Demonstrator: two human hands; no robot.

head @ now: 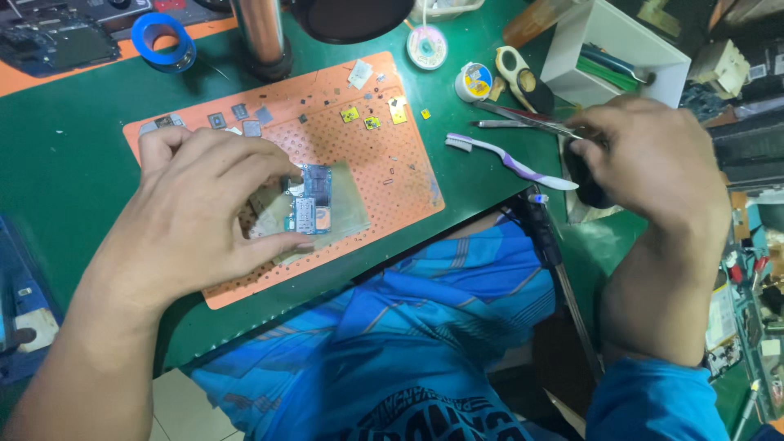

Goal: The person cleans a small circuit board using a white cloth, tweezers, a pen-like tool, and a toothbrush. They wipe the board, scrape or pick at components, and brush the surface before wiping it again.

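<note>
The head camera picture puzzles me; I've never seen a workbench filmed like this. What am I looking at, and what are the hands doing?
The view comes from a camera worn on the person's head, looking down at their own two bare hands and lap. The left hand holds a small circuit board against an orange perforated mat, which lies on a green table. Small chips are scattered on the mat. The right hand grips a dark object at the table's edge, next to metal tweezers; what that object is cannot be told. Nearby lie a purple toothbrush, a blue tape roll and a white box.
</note>
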